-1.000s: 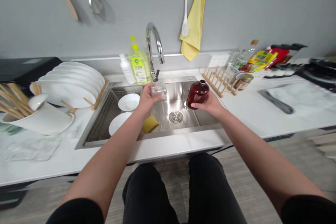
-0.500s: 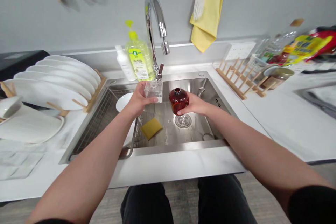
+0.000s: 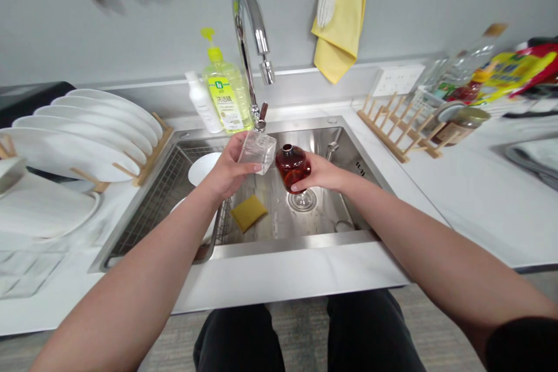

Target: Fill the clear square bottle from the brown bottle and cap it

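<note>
Red bottle (image 3: 291, 174) held over sink (image 3: 283, 242), near drain (image 3: 302, 200); fingers of right hand (image 3: 320, 171) wrap its side, neck uppermost, likely against spilling. Clear box (image 3: 257, 152) just beside, tilted, side gripped by fingers of left hand (image 3: 227, 170). Sponge (image 3: 249, 213) lies in sink. Plates (image 3: 56, 148) lean in wooden rack (image 3: 150, 165), probably to drain.

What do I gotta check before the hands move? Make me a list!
1. Left hand holding the clear container: ok.
2. Right hand holding the red-brown bottle: ok.
3. Bottle over the sink: ok.
4. Container level: not ok, it looks tilted.
5. Yellow sponge off the drain: ok, it lies beside it.
6. Container empty: cannot tell, it's see-through and too small to be sure.
</note>
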`<action>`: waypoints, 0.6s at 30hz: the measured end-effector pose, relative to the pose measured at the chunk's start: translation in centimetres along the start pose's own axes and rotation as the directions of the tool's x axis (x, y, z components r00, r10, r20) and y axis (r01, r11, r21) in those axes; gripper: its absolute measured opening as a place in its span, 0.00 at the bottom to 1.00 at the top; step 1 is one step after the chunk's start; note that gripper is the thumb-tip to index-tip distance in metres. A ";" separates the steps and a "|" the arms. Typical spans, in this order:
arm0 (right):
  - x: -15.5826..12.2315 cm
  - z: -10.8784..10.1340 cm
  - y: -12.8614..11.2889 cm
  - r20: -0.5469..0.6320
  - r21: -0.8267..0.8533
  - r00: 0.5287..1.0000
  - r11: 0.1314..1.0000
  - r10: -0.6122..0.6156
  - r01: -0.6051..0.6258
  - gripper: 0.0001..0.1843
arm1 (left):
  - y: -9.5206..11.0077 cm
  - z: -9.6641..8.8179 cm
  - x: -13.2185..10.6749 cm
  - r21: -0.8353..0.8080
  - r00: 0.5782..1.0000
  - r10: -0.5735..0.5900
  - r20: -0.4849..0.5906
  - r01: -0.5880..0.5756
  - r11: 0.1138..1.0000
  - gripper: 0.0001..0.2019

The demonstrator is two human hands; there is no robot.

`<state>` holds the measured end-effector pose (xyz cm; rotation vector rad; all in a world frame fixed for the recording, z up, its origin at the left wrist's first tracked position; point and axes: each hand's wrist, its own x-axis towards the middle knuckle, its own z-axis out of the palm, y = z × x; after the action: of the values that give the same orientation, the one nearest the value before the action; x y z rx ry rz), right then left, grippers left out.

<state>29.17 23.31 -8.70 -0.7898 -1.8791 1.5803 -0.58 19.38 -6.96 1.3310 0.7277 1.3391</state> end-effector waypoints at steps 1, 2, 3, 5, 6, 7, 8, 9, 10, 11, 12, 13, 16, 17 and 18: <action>0.0 0.0 0.0 -0.009 0.004 1.000 1.000 -0.003 0.003 0.48 | 0.0 0.0 0.0 -0.003 1.000 0.004 -0.011 -0.004 1.000 0.40; 0.1 0.0 0.0 -0.019 0.008 1.000 1.000 -0.005 0.005 0.49 | 0.0 0.0 0.1 -0.005 1.000 0.009 -0.022 -0.009 1.000 0.39; 0.1 0.0 0.0 -0.032 0.011 0.999 1.000 -0.008 0.009 0.49 | 0.0 -0.1 0.1 -0.007 0.999 0.015 -0.030 -0.015 1.000 0.38; 0.2 -0.1 0.0 -0.058 0.005 0.998 1.000 -0.016 0.016 0.49 | 0.0 -0.2 0.2 -0.007 0.999 0.020 -0.035 -0.020 1.000 0.37; 0.3 -0.2 0.1 -0.071 -0.003 0.997 1.000 -0.019 0.019 0.49 | 0.0 -0.2 0.2 -0.007 0.999 0.023 -0.034 -0.023 1.000 0.37; 0.3 -0.3 0.1 -0.082 -0.011 0.996 1.000 -0.021 0.020 0.48 | -0.1 -0.2 0.2 -0.007 0.999 0.025 -0.033 -0.026 1.000 0.38; 0.4 -0.3 0.1 -0.095 -0.018 0.995 1.000 -0.022 0.021 0.48 | -0.1 -0.2 0.2 -0.008 0.999 0.028 -0.031 -0.029 1.000 0.38; 0.4 -0.3 0.2 -0.109 -0.020 0.994 1.000 -0.023 0.021 0.48 | -0.1 -0.2 0.3 -0.007 0.999 0.031 -0.030 -0.031 0.999 0.38; 0.4 -0.3 0.2 -0.125 -0.019 0.992 1.000 -0.024 0.021 0.48 | -0.2 -0.1 0.3 -0.006 0.999 0.034 -0.029 -0.034 0.999 0.38; 0.4 -0.3 0.2 -0.143 -0.017 0.989 1.000 -0.025 0.022 0.50 | -0.2 -0.1 0.3 -0.006 0.999 0.036 -0.029 -0.036 0.999 0.38; 0.5 -0.3 0.3 -0.160 -0.017 0.987 1.000 -0.025 0.023 0.51 | -0.2 0.0 0.3 -0.010 0.999 0.036 -0.031 -0.036 0.999 0.38; 0.5 -0.3 0.3 -0.177 -0.020 0.984 1.000 -0.028 0.024 0.52 | -0.3 0.0 0.3 -0.015 0.999 0.034 -0.034 -0.034 0.999 0.38; 0.6 -0.3 0.3 -0.212 -0.044 0.976 0.998 -0.042 0.034 0.54 | -0.4 -0.1 0.3 -0.028 0.998 0.023 -0.055 -0.024 0.999 0.39; 0.6 -0.4 0.3 -0.218 -0.055 0.975 0.998 -0.048 0.036 0.54 | -0.5 -0.2 0.3 -0.026 0.998 0.022 -0.063 -0.024 0.999 0.39; 0.6 -0.4 0.3 -0.222 -0.068 0.974 0.997 -0.052 0.038 0.54 | -0.5 -0.2 0.3 -0.020 0.997 0.026 -0.070 -0.027 0.999 0.39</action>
<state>29.11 24.06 -8.91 -0.9063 -1.7775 1.3490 -0.61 19.88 -7.41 1.2863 0.7441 1.4167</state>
